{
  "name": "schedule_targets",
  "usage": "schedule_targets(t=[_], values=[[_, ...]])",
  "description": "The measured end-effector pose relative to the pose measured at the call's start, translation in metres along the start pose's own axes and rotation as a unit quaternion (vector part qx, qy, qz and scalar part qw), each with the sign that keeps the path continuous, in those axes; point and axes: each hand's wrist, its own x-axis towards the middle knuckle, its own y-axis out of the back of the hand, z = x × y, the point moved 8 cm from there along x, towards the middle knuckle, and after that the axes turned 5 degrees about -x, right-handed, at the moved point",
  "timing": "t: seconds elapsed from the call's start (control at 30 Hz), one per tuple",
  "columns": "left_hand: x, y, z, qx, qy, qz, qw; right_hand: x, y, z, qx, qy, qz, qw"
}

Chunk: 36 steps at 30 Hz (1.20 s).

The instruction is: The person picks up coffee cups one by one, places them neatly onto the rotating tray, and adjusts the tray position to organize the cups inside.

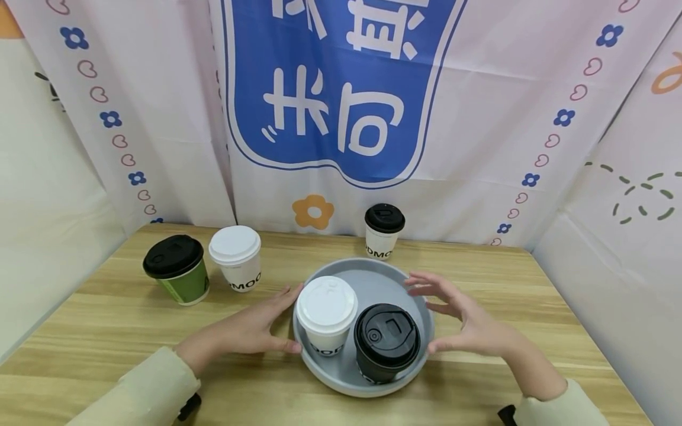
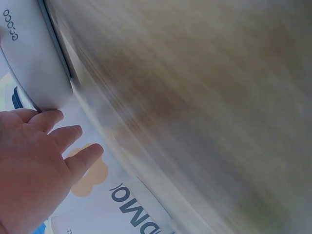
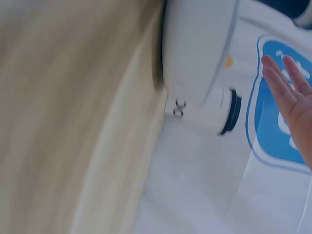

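Observation:
A round grey tray (image 1: 375, 281) carries a white paper cup with a white lid (image 1: 327, 305) and a black cup with a black lid (image 1: 386, 337). At the tray's left side, my left hand (image 1: 250, 328) has its thumb and fingers spread along the rim. The left wrist view shows those fingertips at the tray's outer wall (image 2: 36, 63). My right hand (image 1: 471, 322) curves loosely by the right rim, thumb close to the edge and fingers apart. In the right wrist view, that hand's fingers (image 3: 278, 90) are extended beside the tray.
On the wooden table (image 1: 240, 384), a green cup with a black lid (image 1: 183, 281) and a white-lidded cup (image 1: 237, 263) stand back left. A small black-lidded white cup (image 1: 382, 236) stands behind the tray. Printed curtains (image 1: 479, 148) hang along the table's back and sides.

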Motion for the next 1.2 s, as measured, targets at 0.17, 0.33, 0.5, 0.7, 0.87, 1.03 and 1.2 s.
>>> schedule_targets(t=[0.17, 0.33, 0.5, 0.7, 0.87, 1.03, 1.2], values=[[0.0, 0.001, -0.002, -0.003, 0.001, 0.002, 1.0, 0.005, 0.026, 0.014, -0.017, -0.022, 0.034, 0.9991], [-0.001, 0.0, -0.002, -0.006, -0.009, 0.001, 0.9999, 0.014, 0.048, 0.034, -0.019, -0.038, 0.059, 0.9973], [-0.001, 0.0, -0.001, -0.008, -0.016, 0.001, 0.9998, 0.024, 0.066, 0.055, -0.007, -0.079, 0.088, 0.9929], [-0.001, -0.001, 0.0, -0.009, -0.016, -0.003, 0.9998, 0.036, 0.078, 0.074, -0.014, -0.12, 0.104, 0.9872], [-0.001, 0.0, 0.001, -0.009, -0.016, -0.003, 0.9998, 0.047, 0.085, 0.089, -0.016, -0.142, 0.114, 0.9831], [-0.001, 0.001, 0.002, -0.008, -0.018, -0.004, 0.9998, 0.062, 0.088, 0.104, -0.017, -0.166, 0.114, 0.9794], [-0.001, 0.002, 0.001, -0.011, -0.016, -0.007, 0.9998, 0.076, 0.087, 0.119, -0.02, -0.186, 0.112, 0.976]])
